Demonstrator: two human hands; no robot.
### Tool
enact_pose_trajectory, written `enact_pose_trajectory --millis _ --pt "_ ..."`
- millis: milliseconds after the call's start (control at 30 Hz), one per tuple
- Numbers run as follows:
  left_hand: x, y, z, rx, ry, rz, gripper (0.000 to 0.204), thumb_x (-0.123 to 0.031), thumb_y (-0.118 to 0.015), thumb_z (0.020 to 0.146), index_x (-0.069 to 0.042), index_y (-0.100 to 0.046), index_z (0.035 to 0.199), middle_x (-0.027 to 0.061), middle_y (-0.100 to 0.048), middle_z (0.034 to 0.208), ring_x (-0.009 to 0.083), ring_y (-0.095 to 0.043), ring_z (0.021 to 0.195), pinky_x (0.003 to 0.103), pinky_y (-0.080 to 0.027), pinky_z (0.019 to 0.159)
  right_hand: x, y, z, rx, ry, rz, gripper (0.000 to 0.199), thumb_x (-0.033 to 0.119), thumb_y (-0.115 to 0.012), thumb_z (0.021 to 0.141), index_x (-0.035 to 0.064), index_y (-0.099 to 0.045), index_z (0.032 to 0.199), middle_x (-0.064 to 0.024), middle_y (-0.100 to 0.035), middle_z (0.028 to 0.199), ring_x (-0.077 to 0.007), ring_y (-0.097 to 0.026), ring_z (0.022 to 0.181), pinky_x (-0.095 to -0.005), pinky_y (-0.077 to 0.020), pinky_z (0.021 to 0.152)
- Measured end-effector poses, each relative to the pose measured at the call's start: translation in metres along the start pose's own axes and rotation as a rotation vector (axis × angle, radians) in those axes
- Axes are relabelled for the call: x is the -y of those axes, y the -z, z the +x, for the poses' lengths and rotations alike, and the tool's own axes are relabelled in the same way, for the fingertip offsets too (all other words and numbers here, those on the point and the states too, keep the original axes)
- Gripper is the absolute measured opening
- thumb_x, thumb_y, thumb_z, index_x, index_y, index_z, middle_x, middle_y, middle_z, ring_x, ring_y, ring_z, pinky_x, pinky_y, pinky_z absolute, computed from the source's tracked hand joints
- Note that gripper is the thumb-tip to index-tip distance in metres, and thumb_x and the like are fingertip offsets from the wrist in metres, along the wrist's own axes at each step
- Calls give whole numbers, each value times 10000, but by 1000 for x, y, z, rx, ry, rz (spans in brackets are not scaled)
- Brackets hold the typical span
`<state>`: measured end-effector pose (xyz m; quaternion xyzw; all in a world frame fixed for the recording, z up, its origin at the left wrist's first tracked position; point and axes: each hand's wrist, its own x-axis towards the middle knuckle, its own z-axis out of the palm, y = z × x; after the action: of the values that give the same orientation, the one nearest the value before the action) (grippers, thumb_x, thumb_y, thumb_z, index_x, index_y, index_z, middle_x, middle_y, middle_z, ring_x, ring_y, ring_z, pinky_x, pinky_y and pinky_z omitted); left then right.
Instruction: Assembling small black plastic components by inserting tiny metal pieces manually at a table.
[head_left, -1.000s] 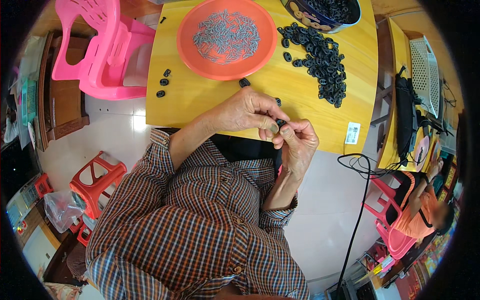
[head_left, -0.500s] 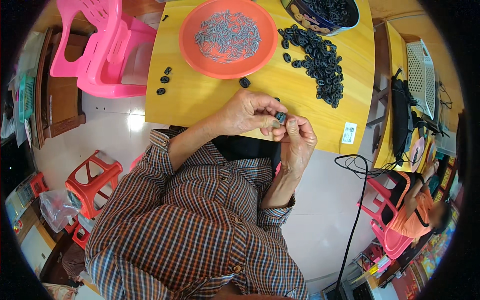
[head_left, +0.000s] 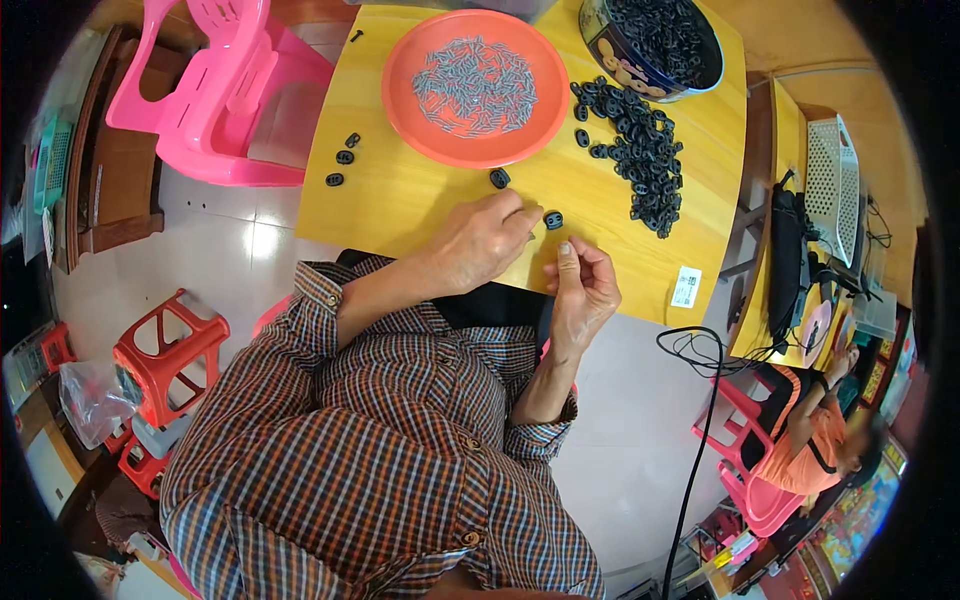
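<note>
My left hand (head_left: pixel 485 240) is over the near part of the yellow table, its fingers curled down; whatever they may hold is hidden. To its right, my right hand (head_left: pixel 585 285) has thumb and forefinger pressed together, and I cannot make out anything between them. Just beyond the gap between the hands, a small black oval piece (head_left: pixel 554 220) with two holes lies on the tabletop, apart from the right fingertips. Another black oval piece (head_left: pixel 500 178) rests past the left knuckles, near an orange-red plate (head_left: pixel 400 115) heaped with small silvery screws (head_left: pixel 480 85).
A pile of black pieces (head_left: pixel 640 150) spreads at right, below a round tin (head_left: pixel 610 60) full of more. Several lie at the table's left (head_left: pixel 345 157). A white label (head_left: pixel 686 287) marks the near right corner. A pink chair (head_left: pixel 220 110) stands left; a person (head_left: pixel 810 440) sits far right.
My hands have drawn apart, and the black piece pinched between their fingertips no longer shows there. A black piece mostly hidden behind my fingers is now in plain sight. The view has shifted slightly.
</note>
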<state>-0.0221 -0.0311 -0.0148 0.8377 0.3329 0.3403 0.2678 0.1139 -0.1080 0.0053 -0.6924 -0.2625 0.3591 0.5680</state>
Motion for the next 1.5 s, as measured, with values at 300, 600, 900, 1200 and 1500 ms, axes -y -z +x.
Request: enact_pose_trajectory --millis 300,600,900,1200,1500 --pt "-5 -2 -2 -24 -22 126 333 -56 -647 756 -11 -583 1079 92 -494 770 258 -580 664 354 -498 561 -16 -5 3 -11 125 -103 77 30 -633 862 -23 -612 914 -28 -609 719 -67 -563 579 -188 -446 514" --pt "8 2 -14 -198 63 163 310 3 -639 766 15 -579 1070 123 -526 804 281 -587 650 361 -501 557 -22 -4 9 -46 119 -117 115 70 -620 878 -37 -611 921 -28 -605 723 -75 -561 575 -198 -452 524" --pt "7 7 -1 -44 259 310 343 -83 -567 799 41 -559 1119 168 -560 860 299 -630 712 415 -515 567 -29 -4 12 -33 322 -298 235 38 -629 844 -22 -626 1071 -59 -558 862 -95 -514 651 -242 -457 580" --pt "4 5 0 -113 223 316 249 -99 -650 778 -44 -588 1013 97 -524 821 265 -606 680 365 -508 565 -9 -16 9 -34 412 -511 238 30 -677 799 18 -668 1037 -41 -538 720 -106 -482 609 -237 -441 554" --pt "2 8 3 -91 194 221 230 -125 -673 767 -49 -620 978 78 -523 809 233 -604 692 347 -505 547 -15 -17 10 -83 296 -350 132 21 -706 771 9 -662 894 -40 -530 732 -108 -489 601 -247 -433 540"
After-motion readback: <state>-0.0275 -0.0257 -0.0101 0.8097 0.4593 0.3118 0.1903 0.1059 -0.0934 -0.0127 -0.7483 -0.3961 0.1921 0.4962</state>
